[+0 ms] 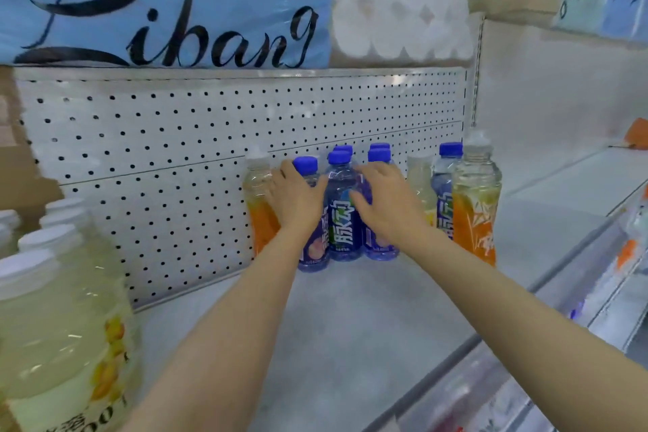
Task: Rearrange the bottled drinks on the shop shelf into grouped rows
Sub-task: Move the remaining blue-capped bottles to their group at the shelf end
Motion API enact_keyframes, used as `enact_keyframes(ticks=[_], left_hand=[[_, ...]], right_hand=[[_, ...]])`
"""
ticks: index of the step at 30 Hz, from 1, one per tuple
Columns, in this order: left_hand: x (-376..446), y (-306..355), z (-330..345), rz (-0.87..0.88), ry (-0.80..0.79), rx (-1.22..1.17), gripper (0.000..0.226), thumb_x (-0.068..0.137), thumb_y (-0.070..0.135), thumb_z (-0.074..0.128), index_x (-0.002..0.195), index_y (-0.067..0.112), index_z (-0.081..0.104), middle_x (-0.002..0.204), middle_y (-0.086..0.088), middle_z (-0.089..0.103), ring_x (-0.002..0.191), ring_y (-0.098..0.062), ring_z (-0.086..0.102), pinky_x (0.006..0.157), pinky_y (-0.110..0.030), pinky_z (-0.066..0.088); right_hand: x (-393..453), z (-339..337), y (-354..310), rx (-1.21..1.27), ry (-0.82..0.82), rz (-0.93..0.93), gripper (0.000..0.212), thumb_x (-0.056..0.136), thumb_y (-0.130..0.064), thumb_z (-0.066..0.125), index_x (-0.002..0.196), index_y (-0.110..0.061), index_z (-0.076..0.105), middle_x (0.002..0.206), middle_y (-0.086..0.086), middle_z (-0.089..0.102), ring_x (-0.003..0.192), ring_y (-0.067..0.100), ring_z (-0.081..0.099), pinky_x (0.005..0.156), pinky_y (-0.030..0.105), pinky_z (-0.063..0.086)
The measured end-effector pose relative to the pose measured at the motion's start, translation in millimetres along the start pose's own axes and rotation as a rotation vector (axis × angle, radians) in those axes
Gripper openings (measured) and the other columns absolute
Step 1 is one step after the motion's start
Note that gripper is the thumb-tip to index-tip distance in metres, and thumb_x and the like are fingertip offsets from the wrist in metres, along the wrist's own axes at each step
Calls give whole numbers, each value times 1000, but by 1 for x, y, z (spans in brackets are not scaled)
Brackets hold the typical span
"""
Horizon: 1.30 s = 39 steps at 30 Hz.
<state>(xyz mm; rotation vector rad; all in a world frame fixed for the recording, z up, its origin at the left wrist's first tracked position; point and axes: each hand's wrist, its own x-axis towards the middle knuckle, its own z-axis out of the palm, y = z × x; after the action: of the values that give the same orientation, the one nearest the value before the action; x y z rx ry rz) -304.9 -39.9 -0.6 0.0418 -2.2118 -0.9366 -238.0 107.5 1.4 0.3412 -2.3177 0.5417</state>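
Blue-capped clear plastic drink bottles (345, 207) cluster at the white shelf (350, 319) back, left hand (296, 195) curled round one, right hand (387, 202) round another, while orange-labelled bottles (475, 200) stand still mixed in, grouping apparently unfinished.

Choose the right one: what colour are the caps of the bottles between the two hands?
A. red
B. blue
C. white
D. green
B. The left hand and the right hand rest on the dark-labelled bottles at the back of the shelf, and every cap in that cluster is blue.
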Motion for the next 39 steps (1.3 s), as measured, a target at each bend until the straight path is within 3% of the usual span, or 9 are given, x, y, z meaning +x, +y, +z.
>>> enact_keyframes(ticks=[6, 11, 16, 20, 23, 26, 30, 33, 39], left_hand=[[-12, -19, -30, 29, -107, -218, 44, 79, 43, 58, 104, 8, 52, 92, -9, 64, 79, -23, 61, 74, -45, 55], [-18, -21, -69, -28, -192, -262, 27, 94, 34, 55, 113, 18, 43, 98, -8, 63, 92, -31, 65, 84, -48, 56], [-32, -10, -95, -54, -402, -415, 46, 82, 34, 58, 118, 7, 50, 107, -19, 66, 89, -26, 68, 84, -46, 55], [-39, -17, -104, -50, -368, -595, 10, 98, 5, 46, 106, 7, 53, 78, 0, 72, 63, -6, 69, 62, -21, 57], [-46, -25, -103, -40, -307, -609, 7, 98, 13, 51, 102, 17, 56, 82, 4, 75, 74, -12, 72, 70, -26, 59], [-60, -34, -96, -144, -267, -641, 31, 95, 32, 62, 122, 20, 51, 112, -2, 69, 91, -19, 71, 77, -30, 56], [-89, -48, -91, -217, -344, -464, 74, 75, 29, 84, 129, 19, 33, 113, 7, 60, 94, -7, 65, 76, -24, 52], [-104, -55, -86, -278, -397, -319, 89, 68, 20, 90, 131, 17, 28, 121, 3, 54, 106, -15, 60, 87, -33, 51], [-111, -45, -95, -327, -441, -401, 76, 76, 24, 85, 128, 24, 29, 119, 7, 56, 105, -15, 61, 69, -25, 52]], right_hand=[[88, 12, -8, -103, -147, 7, 45, 99, -28, 47, 135, -2, 41, 121, 20, 57, 117, 33, 44, 87, 38, 39], [117, 22, -11, -261, -313, -13, 22, 98, -25, 48, 84, -8, 51, 82, 8, 54, 89, 29, 52, 69, 33, 38], [109, 18, -3, -167, -376, -30, 29, 97, -32, 51, 95, -4, 58, 94, 12, 62, 79, 25, 54, 69, 35, 43], [91, 6, -8, -260, -336, -101, 35, 98, -43, 46, 90, -9, 53, 93, 10, 58, 81, 27, 57, 70, 36, 46], [73, -5, -9, -149, -309, -167, 40, 96, -48, 47, 98, -11, 60, 95, 6, 63, 83, 25, 59, 71, 37, 50], [47, -9, -9, 284, -201, -104, 34, 93, -43, 57, 113, -16, 61, 104, 2, 66, 90, 19, 61, 79, 34, 52], [-12, 24, -7, 829, -299, 262, 74, 83, -29, 75, 141, -22, 28, 127, -1, 54, 112, 18, 56, 94, 36, 49], [-41, 45, -5, 831, -294, 368, 82, 77, -15, 80, 136, -17, 24, 122, -3, 52, 111, 17, 54, 93, 35, 46], [-54, 47, -15, 776, -307, 318, 74, 77, -22, 80, 131, -17, 29, 120, -6, 53, 107, 12, 54, 91, 36, 48]])
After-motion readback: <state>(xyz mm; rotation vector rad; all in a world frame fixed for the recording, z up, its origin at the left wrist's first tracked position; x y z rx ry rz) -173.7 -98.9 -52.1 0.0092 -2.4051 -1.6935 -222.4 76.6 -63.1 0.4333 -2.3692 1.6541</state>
